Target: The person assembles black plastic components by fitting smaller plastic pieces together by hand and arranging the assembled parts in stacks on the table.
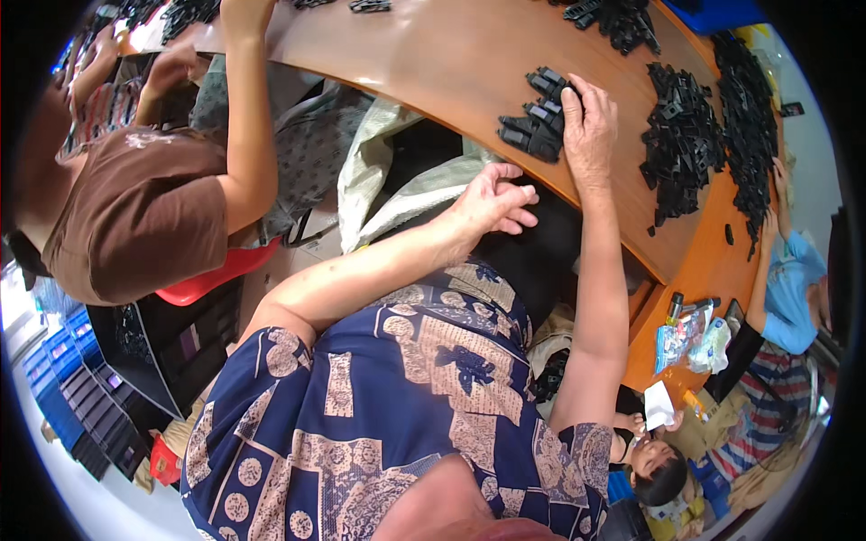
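Note:
My left hand (498, 200) is held over my lap just off the table edge, fingers apart and nothing in them. Beside it a white woven sack (368, 162) gapes, with something dark inside. My right hand (591, 131) rests on the brown table with curved, loosely spread fingers. Its thumb side touches a small cluster of black plastic parts (534, 131) lying close to the table's near edge. The parts are narrow and blocky, and their exact kind is too small to tell. The fingertips of the right hand partly hide behind its knuckles.
Heaps of similar black parts (681, 135) lie to the right on the table (433, 63), with more at the far edge. A person in a brown shirt (149, 212) sits close on my left. At right are a person in light blue (798, 293), a child and plastic packets (681, 338).

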`<state>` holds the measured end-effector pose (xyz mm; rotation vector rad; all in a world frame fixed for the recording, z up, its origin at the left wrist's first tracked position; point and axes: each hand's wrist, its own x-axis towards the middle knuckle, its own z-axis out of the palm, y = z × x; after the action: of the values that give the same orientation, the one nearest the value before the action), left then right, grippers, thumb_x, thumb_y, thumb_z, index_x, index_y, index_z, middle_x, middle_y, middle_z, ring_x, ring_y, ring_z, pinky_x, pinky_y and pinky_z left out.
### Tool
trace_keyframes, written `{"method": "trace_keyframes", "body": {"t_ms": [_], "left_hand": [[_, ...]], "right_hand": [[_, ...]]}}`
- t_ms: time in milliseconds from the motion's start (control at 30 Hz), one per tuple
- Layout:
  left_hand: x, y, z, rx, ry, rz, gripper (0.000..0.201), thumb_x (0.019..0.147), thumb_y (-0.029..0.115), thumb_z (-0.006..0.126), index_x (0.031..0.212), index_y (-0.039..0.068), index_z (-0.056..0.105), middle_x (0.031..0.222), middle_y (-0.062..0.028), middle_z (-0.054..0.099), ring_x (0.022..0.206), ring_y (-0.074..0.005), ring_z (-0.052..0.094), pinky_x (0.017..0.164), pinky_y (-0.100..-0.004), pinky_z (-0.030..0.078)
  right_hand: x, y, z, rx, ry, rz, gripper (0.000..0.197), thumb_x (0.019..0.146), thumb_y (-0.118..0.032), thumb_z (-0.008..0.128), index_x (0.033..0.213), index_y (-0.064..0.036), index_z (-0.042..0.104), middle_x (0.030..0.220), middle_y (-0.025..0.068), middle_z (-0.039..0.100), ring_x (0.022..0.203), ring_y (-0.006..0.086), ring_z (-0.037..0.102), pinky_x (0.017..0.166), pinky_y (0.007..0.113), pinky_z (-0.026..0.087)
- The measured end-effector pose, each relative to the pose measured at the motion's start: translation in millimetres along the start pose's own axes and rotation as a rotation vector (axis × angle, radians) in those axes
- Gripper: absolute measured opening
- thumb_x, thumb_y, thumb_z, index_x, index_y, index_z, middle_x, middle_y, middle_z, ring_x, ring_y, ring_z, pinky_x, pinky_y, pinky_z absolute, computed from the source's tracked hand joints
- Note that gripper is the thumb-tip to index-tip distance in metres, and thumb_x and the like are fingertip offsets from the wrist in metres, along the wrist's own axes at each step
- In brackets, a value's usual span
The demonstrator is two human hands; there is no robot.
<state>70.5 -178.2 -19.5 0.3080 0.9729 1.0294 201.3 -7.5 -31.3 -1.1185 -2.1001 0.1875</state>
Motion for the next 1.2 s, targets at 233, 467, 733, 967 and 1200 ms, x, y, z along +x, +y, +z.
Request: {"method": "trace_keyframes", "body": {"t_ms": [233,467,733,967,1200], "left_hand": [[-14,11,-49,-0.427,-0.019,-0.034,0.027,0.095,0.007,0.067,0.117,-0.002,0.055,0.115,-0.0194,0.066,0.1,-0.0303,0.071,0.077,-0.0328,0.062],[-16,-9,-113,-0.832,-0.089,-0.07,0.019,0.097,0.003,0.055,0.11,-0.011,0.059,0.117,-0.0205,0.065,0.099,-0.0275,0.07,0.084,-0.0331,0.061],[13,10,-146,-0.995,0.196,-0.187,0.019,0.097,-0.004,0.049,0.114,-0.011,0.048,0.114,-0.0253,0.059,0.107,-0.0352,0.063,0.091,-0.0419,0.058],[88,19,-157,-0.101,0.6,-0.052,0.052,0.099,0.028,0.059,0.146,0.013,0.044,0.147,-0.012,0.044,0.137,-0.0324,0.039,0.113,-0.0656,0.025],[0,-13,-102,0.628,0.33,0.31,0.013,0.099,0.01,0.057,0.109,0.005,0.063,0.09,-0.0046,0.065,0.081,-0.018,0.063,0.076,-0.0306,0.051]], "right_hand": [[-22,-87,34,-0.012,-0.024,-0.039,0.027,0.093,-0.029,0.067,0.114,-0.0123,0.07,0.109,0.006,0.067,0.104,0.0287,0.06,0.088,0.043,0.047],[-43,-132,38,0.129,-0.125,-0.213,0.024,0.086,-0.023,0.074,0.106,-0.0102,0.07,0.105,0.0047,0.064,0.101,0.0259,0.06,0.083,0.04,0.045],[-78,-109,-11,0.093,-0.592,-0.449,0.04,0.072,-0.018,0.081,0.107,-0.007,0.064,0.098,0.0074,0.063,0.096,0.024,0.063,0.09,0.04,0.048],[-85,-81,-30,0.041,-0.635,-0.412,0.006,0.078,-0.003,0.06,0.079,-0.0089,0.057,0.077,0.0074,0.057,0.079,0.0258,0.063,0.08,0.039,0.049],[-98,-77,-58,0.122,-0.621,-0.259,0.009,0.08,-0.006,0.066,0.081,-0.0058,0.057,0.079,0.0086,0.056,0.08,0.0262,0.062,0.077,0.038,0.05]]}}
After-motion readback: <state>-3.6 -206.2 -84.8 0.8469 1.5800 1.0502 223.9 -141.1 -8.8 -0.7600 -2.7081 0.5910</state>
